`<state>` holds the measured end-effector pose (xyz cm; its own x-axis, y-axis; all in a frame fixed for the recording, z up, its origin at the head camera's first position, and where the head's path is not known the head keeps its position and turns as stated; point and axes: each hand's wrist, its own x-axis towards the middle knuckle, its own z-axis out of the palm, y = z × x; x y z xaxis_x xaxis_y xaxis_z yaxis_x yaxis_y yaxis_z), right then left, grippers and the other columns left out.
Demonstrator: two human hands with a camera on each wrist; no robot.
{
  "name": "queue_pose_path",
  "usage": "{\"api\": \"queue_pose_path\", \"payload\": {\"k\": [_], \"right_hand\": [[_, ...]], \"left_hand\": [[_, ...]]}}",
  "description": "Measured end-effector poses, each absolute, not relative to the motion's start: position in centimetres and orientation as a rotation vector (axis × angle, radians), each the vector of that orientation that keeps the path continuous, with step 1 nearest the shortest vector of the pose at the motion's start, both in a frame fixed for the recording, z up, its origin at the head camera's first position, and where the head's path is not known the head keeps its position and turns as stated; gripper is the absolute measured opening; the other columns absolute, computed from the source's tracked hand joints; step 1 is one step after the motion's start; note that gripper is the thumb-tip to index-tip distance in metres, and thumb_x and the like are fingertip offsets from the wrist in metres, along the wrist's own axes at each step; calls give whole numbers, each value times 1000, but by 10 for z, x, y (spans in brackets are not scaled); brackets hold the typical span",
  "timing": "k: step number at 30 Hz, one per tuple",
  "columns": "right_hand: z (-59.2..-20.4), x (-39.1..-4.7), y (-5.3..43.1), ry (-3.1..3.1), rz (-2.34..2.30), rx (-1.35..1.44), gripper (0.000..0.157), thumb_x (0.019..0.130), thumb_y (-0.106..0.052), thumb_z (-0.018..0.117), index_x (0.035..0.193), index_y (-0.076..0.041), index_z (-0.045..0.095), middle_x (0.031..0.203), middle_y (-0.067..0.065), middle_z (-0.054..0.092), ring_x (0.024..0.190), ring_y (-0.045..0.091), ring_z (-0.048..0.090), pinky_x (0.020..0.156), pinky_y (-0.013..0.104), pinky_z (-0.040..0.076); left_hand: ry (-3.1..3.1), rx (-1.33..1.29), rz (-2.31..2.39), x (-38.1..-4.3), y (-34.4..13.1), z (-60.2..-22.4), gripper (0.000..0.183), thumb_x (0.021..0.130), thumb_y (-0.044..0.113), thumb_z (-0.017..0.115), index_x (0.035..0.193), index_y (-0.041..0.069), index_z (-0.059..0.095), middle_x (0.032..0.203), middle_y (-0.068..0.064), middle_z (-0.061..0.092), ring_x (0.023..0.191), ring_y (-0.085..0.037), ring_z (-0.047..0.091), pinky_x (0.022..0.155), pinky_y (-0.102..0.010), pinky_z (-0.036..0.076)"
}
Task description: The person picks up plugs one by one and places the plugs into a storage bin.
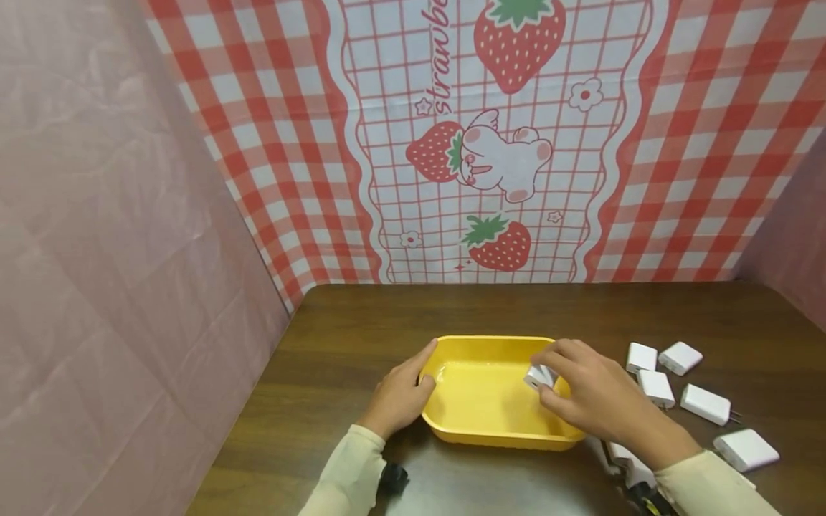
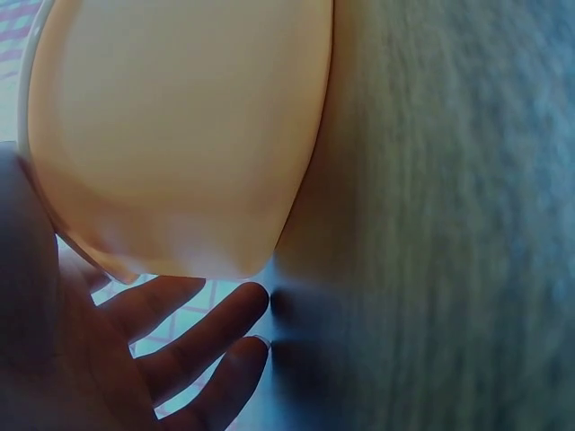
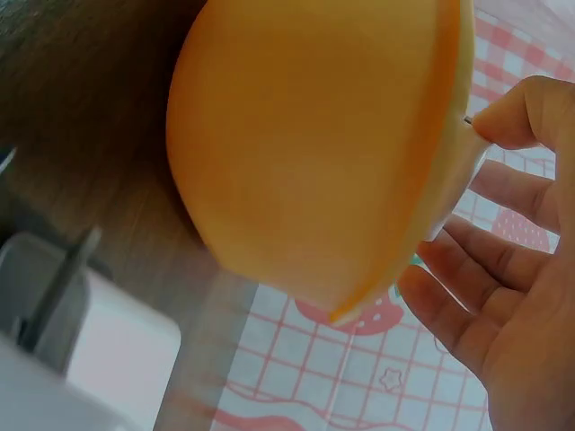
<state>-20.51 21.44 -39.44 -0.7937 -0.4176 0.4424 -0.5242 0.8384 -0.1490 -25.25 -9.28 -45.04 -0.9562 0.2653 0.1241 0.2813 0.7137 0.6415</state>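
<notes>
A yellow plastic tray (image 1: 480, 394) sits on the table, its inside bare apart from a white USB wall charger (image 1: 537, 377) held over its right part. My right hand (image 1: 596, 390) pinches this charger between thumb and fingers; in the right wrist view, the charger (image 3: 460, 180) shows partly behind the tray's rim. At the tray's left end, my left hand (image 1: 396, 398) holds the rim, thumb over the edge. The left wrist view shows its other fingers (image 2: 202, 350) spread outside the wall, close to the tabletop.
Several white chargers, such as this one with prongs (image 1: 706, 404), lie scattered on the brown wooden table (image 1: 342, 322) right of the tray. More white pieces (image 1: 635, 469) appear under the right forearm. A strawberry-print cloth (image 1: 490, 143) hangs behind, and pink fabric (image 1: 129, 251) to the left.
</notes>
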Motion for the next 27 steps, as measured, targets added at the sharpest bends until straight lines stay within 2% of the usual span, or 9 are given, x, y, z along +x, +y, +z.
{"api": "queue_pose_path", "payload": {"k": [8,14,19,23,27], "right_hand": [[-398,-212,205,-2626,376,781,30,79,-29,78,107,-18,75,104,-5,63,89,12,58,71,37,53],[-398,-213,191,-2679,454,821,30,82,-31,77,109,-18,75,106,-4,65,95,13,60,80,40,53],[-401,-215,179,-2707,578,885,30,84,-30,76,111,-16,74,106,-6,65,97,12,59,85,41,52],[-406,-217,171,-2732,595,939,29,85,-30,75,111,-16,74,107,-6,66,97,13,59,85,42,51],[-410,-218,161,-2781,613,944,29,86,-30,76,112,-18,74,108,-6,65,95,11,58,84,40,52]], "left_hand": [[-2860,-483,-1099,-252,-93,-452,56,101,29,48,155,42,36,148,6,50,131,-26,51,102,-54,41],[-2858,-484,-1111,-252,-92,-451,57,101,27,47,155,42,36,147,5,51,130,-25,52,102,-53,41],[-2859,-479,-1114,-252,-90,-451,58,101,27,47,154,46,34,148,7,50,130,-24,51,101,-53,42],[-2873,-458,-1103,-252,-88,-452,58,101,29,46,153,49,33,148,8,50,131,-24,51,101,-54,41],[-2875,-435,-1095,-252,-88,-453,57,100,29,46,154,45,36,146,6,52,129,-24,53,99,-54,43]]}}
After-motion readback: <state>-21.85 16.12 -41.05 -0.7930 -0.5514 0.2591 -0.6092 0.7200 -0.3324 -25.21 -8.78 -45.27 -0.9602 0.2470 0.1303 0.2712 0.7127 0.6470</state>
